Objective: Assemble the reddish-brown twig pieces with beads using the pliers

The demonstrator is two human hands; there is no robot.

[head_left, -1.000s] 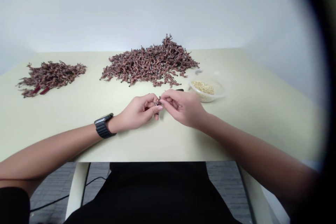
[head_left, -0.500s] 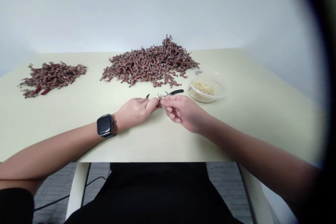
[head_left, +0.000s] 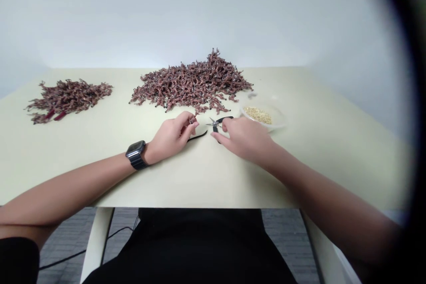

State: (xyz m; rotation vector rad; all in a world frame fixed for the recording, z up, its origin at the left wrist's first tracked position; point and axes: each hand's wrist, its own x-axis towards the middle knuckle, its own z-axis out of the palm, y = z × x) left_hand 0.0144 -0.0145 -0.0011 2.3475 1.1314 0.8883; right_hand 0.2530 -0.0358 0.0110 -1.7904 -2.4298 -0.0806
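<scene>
Centre of the desk [head_left: 199,182]: both hands work close together, just in front of the larger heap, with forearms resting out to each side, which seems to keep the fingers steady

Left hand [head_left: 172,136]: closed, fingers curled and pinching a small piece [head_left: 192,120] near the fingertips; the curl looks meant to hold something this small securely

Right hand [head_left: 246,139]: partly open, fingers lowered at the black-handled scissors [head_left: 216,123]; whether it grips them cannot be told

Scissors: blades point toward the left hand, handles toward the right, a placement that suits right-hand pickup

Beside left hand: a thin black curved strip [head_left: 197,136] lies on the desk, just off the fingertips

Far side: a large heap of reddish-brown twisted pieces [head_left: 191,84] sits ahead, a smaller heap [head_left: 68,100] off to the left, apart, perhaps sorted separately

Right of centre: a clear plastic bowl [head_left: 262,116] holds pale golden bits [head_left: 258,115], near the right hand's reach

Left wrist: a black smartwatch [head_left: 135,151]
</scene>
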